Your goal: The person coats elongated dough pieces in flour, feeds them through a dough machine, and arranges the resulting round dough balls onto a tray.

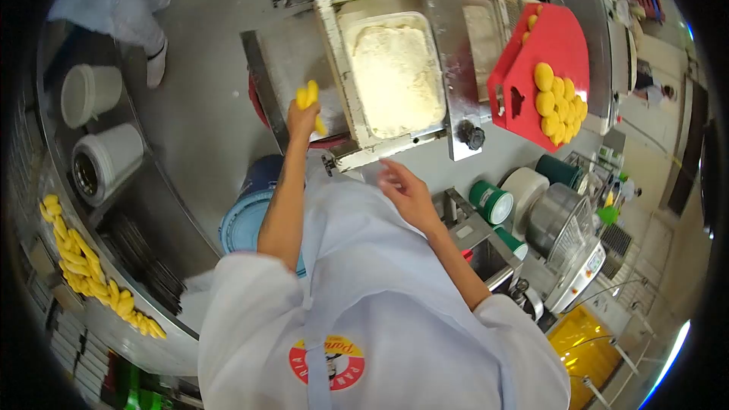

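Observation:
My left hand (304,116) is closed around several long yellow dough pieces (307,96), with ends sticking out on both sides of the fist. It hangs just left of a shallow tub (437,80) full of pale flour (396,80), set in a machine's frame. In front of my apron, below the tub's frame, my right hand (406,191) is slightly blurred, its fingers loosely apart and nothing seen in them. Round yellow dough pieces (562,108) lie on a red tray (519,68) beyond the machine's metal crossbar (448,38).
More long yellow dough pieces (89,262) lie along a steel counter (163,353) at left. White buckets (93,93) stand on a shelf under it. A blue lidded barrel (247,224) is by my left arm. Mixer bowl (558,209) at right; another person's legs (114,7) at upper left.

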Available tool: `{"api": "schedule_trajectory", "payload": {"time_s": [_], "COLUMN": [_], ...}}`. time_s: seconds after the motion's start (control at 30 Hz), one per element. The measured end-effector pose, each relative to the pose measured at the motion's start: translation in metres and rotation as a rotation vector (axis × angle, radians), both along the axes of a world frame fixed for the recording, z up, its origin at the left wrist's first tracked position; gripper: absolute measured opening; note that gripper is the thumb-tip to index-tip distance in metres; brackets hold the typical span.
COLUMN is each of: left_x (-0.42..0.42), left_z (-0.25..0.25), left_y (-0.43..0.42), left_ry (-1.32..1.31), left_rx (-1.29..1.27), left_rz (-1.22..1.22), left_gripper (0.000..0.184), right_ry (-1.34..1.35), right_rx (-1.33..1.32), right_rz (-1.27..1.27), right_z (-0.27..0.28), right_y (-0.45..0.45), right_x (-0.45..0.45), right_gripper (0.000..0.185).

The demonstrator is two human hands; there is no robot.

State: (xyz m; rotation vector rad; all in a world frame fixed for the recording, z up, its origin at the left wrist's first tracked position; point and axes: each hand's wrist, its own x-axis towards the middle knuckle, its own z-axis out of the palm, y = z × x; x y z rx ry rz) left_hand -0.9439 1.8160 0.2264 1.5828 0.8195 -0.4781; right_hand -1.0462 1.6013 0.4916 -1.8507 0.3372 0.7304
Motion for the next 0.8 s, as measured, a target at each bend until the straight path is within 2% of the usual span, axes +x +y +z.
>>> {"api": "schedule_trajectory", "payload": {"time_s": [0.03, 0.07, 0.13, 0.17, 0.23, 0.3, 0.33, 0.4, 0.43, 0.5, 0.53, 0.57, 0.6, 0.63, 0.67, 0.73, 0.77, 0.8], "left_x": [-0.006, -0.004, -0.008, -0.007, 0.003, 0.018, 0.028, 0.043, 0.05, 0.062, 0.064, 0.066, 0.062, 0.056, 0.048, 0.041, 0.046, 0.05], "left_z": [0.06, 0.086, 0.173, 0.21, 0.249, 0.255, 0.253, 0.3, 0.298, 0.288, 0.282, 0.272, 0.236, 0.206, 0.207, 0.215, 0.237, 0.26], "left_y": [0.005, 0.012, -0.007, -0.019, -0.033, -0.039, -0.041, -0.044, -0.049, -0.058, -0.067, -0.079, -0.096, -0.107, -0.108, -0.11, -0.102, -0.095], "left_ry": [-0.048, -0.124, -0.112, -0.104, -0.155, -0.255, -0.332, -0.577, -0.658, -0.801, -0.642, -0.476, -0.388, -0.285, -0.287, -0.312, -0.33, -0.354], "left_rx": [-0.015, 0.046, -0.367, -0.574, -0.431, -0.251, -0.141, 0.341, 0.465, 0.731, 0.708, 0.676, 0.684, 0.68, 0.65, 0.598, 0.589, 0.577], "left_rz": [0.038, -0.035, 0.082, 0.144, -0.042, -0.15, -0.163, -0.151, -0.169, -0.206, -0.39, -0.563, -0.818, -1.073, -1.017, -0.877, -0.772, -0.667], "left_gripper": [0.046, 0.045, 0.042, 0.04, 0.038, 0.038, 0.038, 0.034, 0.034, 0.035, 0.035, 0.035, 0.034, 0.033, 0.03, 0.028, 0.026, 0.026], "right_ry": [-0.108, -0.209, -0.282, -0.29, -0.311, -0.126, -0.253, -0.49, -0.603, -0.954, -1.132, -0.964, -0.776, -0.341, -0.353, -0.513, -0.595, -0.637], "right_rx": [-0.042, -0.087, 0.074, 0.045, -0.003, 0.3, 0.263, 0.158, 0.097, -0.186, -0.323, -0.491, -0.657, -0.745, -0.511, -0.426, -0.366, -0.448], "right_rz": [-0.011, -0.027, -0.105, -0.131, -0.172, -0.247, -0.225, -0.243, -0.281, -0.095, -0.003, 0.304, 0.604, 0.978, 1.017, 0.834, 0.758, 0.686], "right_z": [0.0, -0.001, -0.02, -0.02, -0.015, 0.014, 0.027, 0.047, 0.052, 0.052, 0.049, 0.031, 0.005, -0.016, -0.035, -0.019, -0.008, 0.005], "right_y": [0.014, 0.036, 0.054, 0.05, 0.045, 0.012, -0.004, -0.033, -0.045, -0.063, -0.069, -0.079, -0.088, -0.086, -0.098, -0.11, -0.107, -0.103], "right_x": [0.01, 0.03, 0.048, 0.057, 0.082, 0.109, 0.122, 0.145, 0.157, 0.173, 0.182, 0.186, 0.185, 0.184, 0.172, 0.176, 0.183, 0.189], "right_gripper": [0.054, 0.059, 0.066, 0.064, 0.06, 0.052, 0.048, 0.043, 0.041, 0.036, 0.033, 0.031, 0.03, 0.026, 0.022, 0.023, 0.023, 0.026]}}
